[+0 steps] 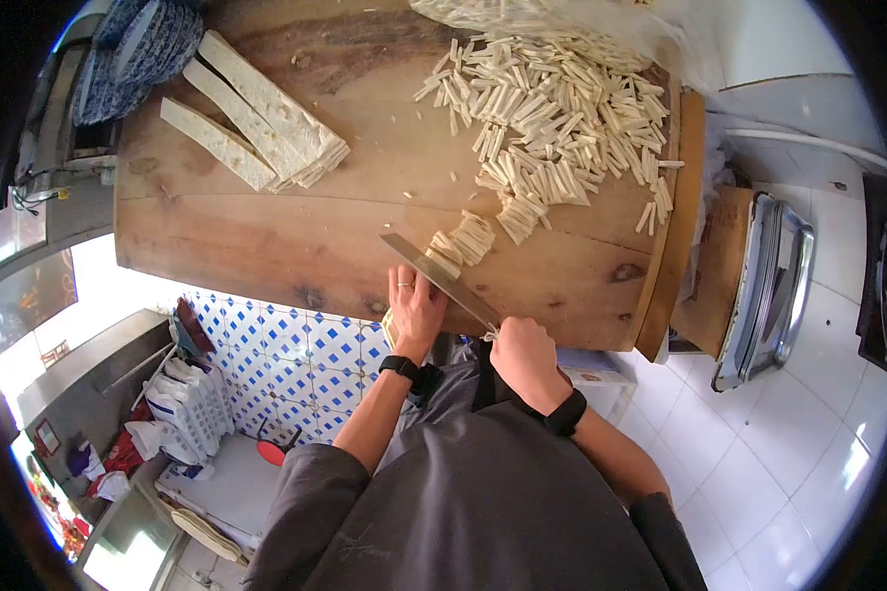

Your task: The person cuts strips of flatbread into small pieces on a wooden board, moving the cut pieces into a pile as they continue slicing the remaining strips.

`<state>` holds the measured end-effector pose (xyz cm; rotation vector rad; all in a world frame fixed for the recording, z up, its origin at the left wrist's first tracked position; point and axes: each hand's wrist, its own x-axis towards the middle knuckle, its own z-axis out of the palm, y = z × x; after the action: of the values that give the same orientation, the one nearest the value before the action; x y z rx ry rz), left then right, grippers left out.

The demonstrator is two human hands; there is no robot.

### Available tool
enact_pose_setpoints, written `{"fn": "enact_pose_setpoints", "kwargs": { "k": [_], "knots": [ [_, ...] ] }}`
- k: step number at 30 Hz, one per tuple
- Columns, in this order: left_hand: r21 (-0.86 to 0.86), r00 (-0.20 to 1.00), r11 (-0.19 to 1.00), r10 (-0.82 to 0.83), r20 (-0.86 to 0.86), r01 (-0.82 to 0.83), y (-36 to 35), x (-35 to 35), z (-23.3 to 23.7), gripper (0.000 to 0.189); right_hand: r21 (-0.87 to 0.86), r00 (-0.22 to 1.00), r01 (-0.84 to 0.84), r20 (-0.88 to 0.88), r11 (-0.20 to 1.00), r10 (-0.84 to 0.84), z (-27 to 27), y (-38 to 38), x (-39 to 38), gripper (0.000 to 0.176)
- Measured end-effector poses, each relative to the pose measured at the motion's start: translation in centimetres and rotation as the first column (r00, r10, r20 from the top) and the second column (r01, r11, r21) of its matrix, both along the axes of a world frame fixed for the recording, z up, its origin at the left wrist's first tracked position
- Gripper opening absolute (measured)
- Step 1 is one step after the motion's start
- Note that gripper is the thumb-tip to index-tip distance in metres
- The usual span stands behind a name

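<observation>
A cleaver (442,282) lies slantwise over the front of the wooden board (365,222), its handle inside my right hand (524,357), whose fingers are wrapped round it. Against the blade's left side is my left hand (416,313), fingers bent and pressed down; what lies under the fingertips is hidden. Just beyond the blade sit freshly cut pale strips (471,239). Farther right, a large heap of cut strips (562,118) spreads over the board. Several long flat pale slabs (266,113) are stacked at the back left.
A clear plastic bag (562,15) touches the heap at the back. Blue patterned cloth (148,59) lies at the back left corner. Metal trays (769,291) stand right of the board. A white basket (182,404) is at lower left.
</observation>
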<state>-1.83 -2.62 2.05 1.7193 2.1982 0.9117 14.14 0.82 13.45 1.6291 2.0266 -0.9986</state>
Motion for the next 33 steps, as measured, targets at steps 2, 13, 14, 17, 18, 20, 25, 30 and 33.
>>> {"fn": "enact_pose_setpoints", "kwargs": {
  "k": [2, 13, 14, 17, 18, 20, 25, 30, 33],
  "knots": [
    [0.012, 1.0, 1.0, 0.005, 0.002, -0.006, 0.1, -0.1, 0.0, 0.029, 0.001, 1.0, 0.002, 0.007, 1.0, -0.002, -0.6, 0.2, -0.4, 0.015],
    [-0.056, 0.993, 0.998, 0.015, 0.117, -0.009, -0.1, -0.3, -0.1, 0.024, -0.045, 0.998, -0.038, 0.038, 0.998, 0.04, -3.6, 3.9, -4.9, 0.011],
    [-0.054, 0.99, 0.998, 0.03, 0.139, -0.023, 0.0, -0.3, -0.3, 0.025, -0.01, 0.999, -0.051, 0.018, 0.999, 0.051, -4.7, 3.8, -5.2, 0.01],
    [-0.097, 0.993, 0.994, 0.057, 0.107, -0.047, -0.4, -0.3, -0.5, 0.026, -0.001, 0.999, -0.041, -0.011, 0.999, 0.041, -4.8, 3.2, -7.0, 0.009],
    [-0.101, 0.994, 0.994, 0.05, 0.099, -0.04, -0.4, -0.4, -0.6, 0.026, -0.005, 1.0, -0.013, -0.02, 1.0, 0.013, -4.8, 3.2, -7.5, 0.009],
    [-0.074, 0.989, 0.996, 0.059, 0.137, -0.05, -0.3, -0.3, -0.7, 0.027, 0.026, 1.0, 0.008, -0.02, 1.0, -0.008, -5.5, 2.9, -7.4, 0.009],
    [-0.081, 0.995, 0.996, 0.055, 0.081, -0.049, 0.0, -0.3, -0.2, 0.02, 0.102, 0.992, 0.024, -0.129, 0.995, -0.01, -5.6, 3.0, -5.4, 0.013],
    [0.037, 0.997, 0.996, 0.082, 0.014, -0.083, 0.4, 0.1, -0.2, 0.016, 0.03, 0.975, 0.223, -0.036, 0.974, -0.221, -3.9, 2.5, 1.5, 0.025],
    [0.116, 0.997, 0.991, 0.075, -0.022, -0.072, 0.6, 0.4, -0.3, 0.016, 0.083, 0.974, 0.225, -0.058, 0.971, -0.22, -3.4, 1.3, 2.9, 0.025]
  ]
}}
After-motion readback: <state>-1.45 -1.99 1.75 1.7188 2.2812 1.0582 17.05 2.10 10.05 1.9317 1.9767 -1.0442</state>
